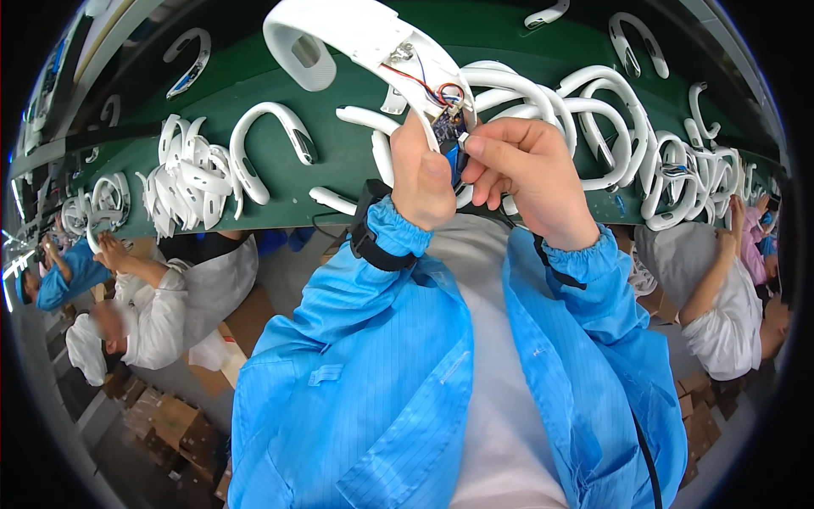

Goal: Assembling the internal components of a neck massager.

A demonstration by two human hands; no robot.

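A white curved neck fan (365,34), its casing open along one arm, is held up over the green bench. My left hand (421,182) wraps around the lower end of that arm, thumb along its side. Inside the open part, red, blue and dark wires (415,76) run down to a small circuit board (443,127). Below the board sits a blue battery-like block (452,155), partly hidden by my fingers. My right hand (534,174) pinches a small white piece (463,139) beside the board, thumb against forefinger; it looks like a connector, though too small to be sure.
On the green bench (246,81) lie a heap of white curved shells (191,174) at left and many white neck fans (610,119) at right. Co-workers in white sit left (157,305) and right (721,314). Cardboard boxes (174,420) stand on the floor.
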